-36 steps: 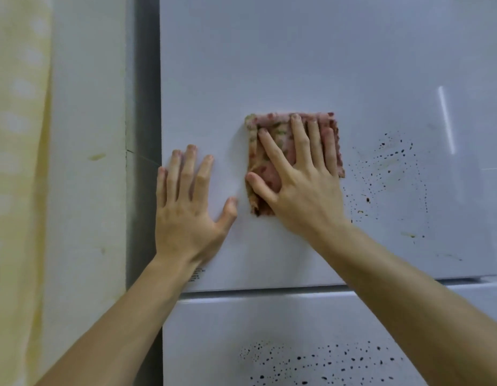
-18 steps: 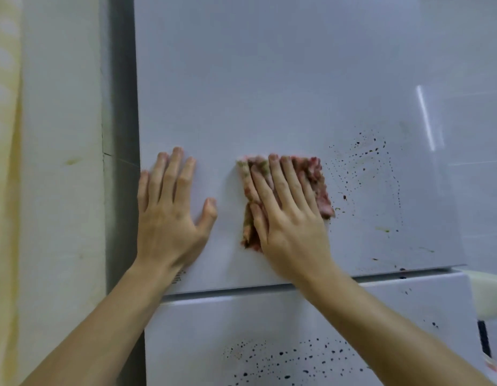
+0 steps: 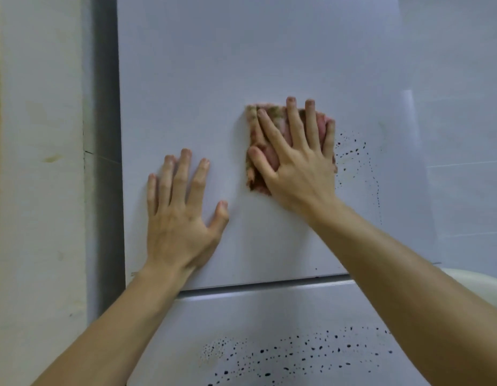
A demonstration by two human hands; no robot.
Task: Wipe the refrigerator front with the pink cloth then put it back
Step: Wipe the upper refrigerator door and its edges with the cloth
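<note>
Two bare forearms of mine reach up from the near edge toward the white refrigerator front (image 3: 269,51). Nearest to me is the lower door (image 3: 269,316), its panel scattered with dark specks (image 3: 297,355) in a band across the bottom of the view. Just beyond the seam between the doors, my left hand (image 3: 180,215) lies flat on the upper door, fingers straight and slightly spread, thumb out to the right, holding nothing. Farther up and to the right, my right hand (image 3: 297,162) presses the pink cloth (image 3: 258,140) flat against the upper door with straight, spread fingers; my fingertips reach past the cloth's top edge and touch the door itself. The cloth is folded into a rough square, pink with greenish-brown blotches, and shows mostly on the left side of my hand. Just right of the cloth, more dark specks (image 3: 353,151) curve in an arc over the upper door. Left of the refrigerator runs a grey strip (image 3: 105,135), then a cream wall (image 3: 41,162) with a yellowish smudge. At the right edge, beside the lower door, a pale rounded object (image 3: 475,285) shows in part; I cannot tell what it is.
</note>
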